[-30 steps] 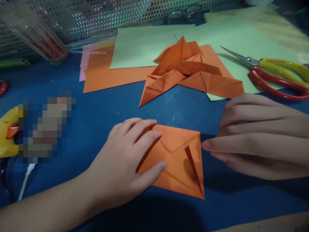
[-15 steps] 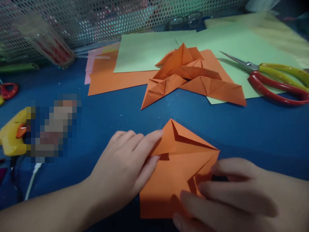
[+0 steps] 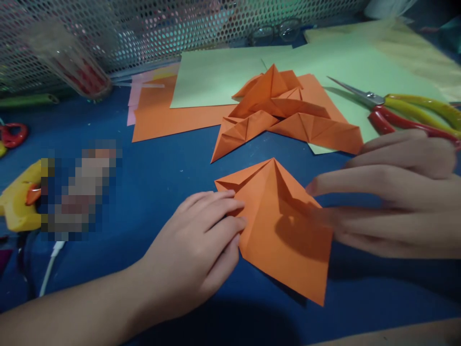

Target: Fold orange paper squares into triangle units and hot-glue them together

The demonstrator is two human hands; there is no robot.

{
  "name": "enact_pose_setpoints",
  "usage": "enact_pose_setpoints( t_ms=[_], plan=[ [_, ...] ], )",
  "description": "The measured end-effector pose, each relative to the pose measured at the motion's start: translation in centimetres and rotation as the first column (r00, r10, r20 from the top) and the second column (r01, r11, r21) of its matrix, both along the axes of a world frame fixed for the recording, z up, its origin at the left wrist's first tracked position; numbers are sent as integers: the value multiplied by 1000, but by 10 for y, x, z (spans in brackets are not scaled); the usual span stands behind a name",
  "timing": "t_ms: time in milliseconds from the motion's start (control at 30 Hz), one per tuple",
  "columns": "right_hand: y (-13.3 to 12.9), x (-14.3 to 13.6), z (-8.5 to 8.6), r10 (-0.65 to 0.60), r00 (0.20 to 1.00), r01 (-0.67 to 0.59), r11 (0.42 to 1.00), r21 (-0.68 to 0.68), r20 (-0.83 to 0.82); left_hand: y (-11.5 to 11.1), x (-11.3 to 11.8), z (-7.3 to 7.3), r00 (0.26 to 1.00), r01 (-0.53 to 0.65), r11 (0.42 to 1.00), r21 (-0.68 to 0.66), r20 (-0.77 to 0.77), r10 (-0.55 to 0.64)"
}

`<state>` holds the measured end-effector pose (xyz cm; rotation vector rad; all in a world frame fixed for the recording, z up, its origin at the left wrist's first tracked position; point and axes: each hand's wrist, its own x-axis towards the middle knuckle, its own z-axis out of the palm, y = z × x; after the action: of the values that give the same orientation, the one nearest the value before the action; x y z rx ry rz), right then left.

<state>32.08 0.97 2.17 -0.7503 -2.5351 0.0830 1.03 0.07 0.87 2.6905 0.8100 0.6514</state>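
Observation:
A folded sheet of orange paper [image 3: 288, 245] lies slanted on the blue table, its peak pointing away from me and creased flaps at its upper left and right. My left hand [image 3: 212, 230] grips its left edge, fingertips on top and close together. At the right edge my right hand [image 3: 382, 202] has its fingers around the paper's side; one fingertip is smeared by motion and the thumb is hard to make out. Just beyond lie several folded orange paper pieces [image 3: 273, 105], creased into triangles.
Scissors [image 3: 403, 103] with red and yellow handles rest on light green sheets [image 3: 223, 72] behind my right hand. A yellow glue gun [image 3: 23, 199] and a blurred-out object [image 3: 86, 187] with a white cable lie left. A jar [image 3: 79, 72] stands by the perforated metal screen [image 3: 144, 29].
The orange sheet has been turned and moved up and right, its peak now farther right. My right hand has risen to its right edge; my left hand has shifted slightly right.

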Motion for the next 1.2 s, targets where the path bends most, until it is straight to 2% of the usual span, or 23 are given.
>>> enact_pose_setpoints(
  t_ms=[67, 133, 233, 333, 467, 567, 733, 800, 1000, 1200],
  plan=[
    [4, -2, -2, 120, 983, -141, 978, 153, 138, 1, 0, 1, 999, 26, 1000, 0, -20, -26],
    [2, -7, -3, 159, 975, -180, 975, 134, 154, 2, 2, 3, 999, 41, 999, 24, -36, -40],
    [-2, -12, -3, 206, 978, -201, 974, -102, 39, 5, 2, 5, 998, 39, 999, 32, -56, -37],
    [1, -14, -4, 225, 971, -240, 916, -321, -84, 7, 1, 2, 992, 1, 1000, 15, -124, 1],
    [4, -21, -4, 87, 990, -135, 813, -567, -112, 5, 1, -9, 988, -68, 994, 81, -130, 78],
    [1, -26, -4, -49, 991, -46, 762, -646, -128, 4, 3, -11, 992, -90, 991, 96, -76, 97],
    [-2, -32, -4, -152, 978, 24, 767, -642, -146, 2, 6, -2, 995, 95, 994, 63, -26, -93],
    [-3, -35, -6, -196, 974, 82, 778, -623, -117, 1, 6, 0, 992, 125, 990, 69, -4, -125],
    [-10, -42, -17, -288, 948, 172, 823, -541, -137, -5, 6, -2, 995, 88, 991, 101, 33, -91],
    [-12, -46, -15, -367, 925, 266, 807, -527, -95, -8, 5, 2, 999, 33, 999, -2, 32, -33]
  ],
)
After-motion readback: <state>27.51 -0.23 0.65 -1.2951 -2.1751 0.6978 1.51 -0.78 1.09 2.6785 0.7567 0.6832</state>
